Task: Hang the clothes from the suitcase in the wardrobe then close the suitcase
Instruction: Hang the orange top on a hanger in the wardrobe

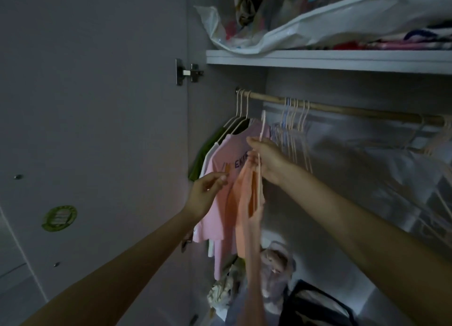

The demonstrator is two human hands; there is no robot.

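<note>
Inside the open wardrobe, a wooden rail (342, 109) runs under a shelf. My right hand (266, 160) grips a pale hanger (262, 127) that carries an orange garment (247, 203); its hook sits just below the rail, not on it. My left hand (208, 193) is at the front of a pink T-shirt (220, 169) with purple letters, fingers curled; whether it pinches the cloth I cannot tell. That shirt hangs on the rail beside a white one and a green one (205, 152). The suitcase is out of view.
Several bare hangers (293, 130) hang mid-rail, with plastic-covered clothes (367, 169) to the right. The shelf (318, 59) above holds a stuffed plastic bag (305, 20). Bags and a dark case (315, 306) lie on the wardrobe floor. The open door (97, 130) stands at left.
</note>
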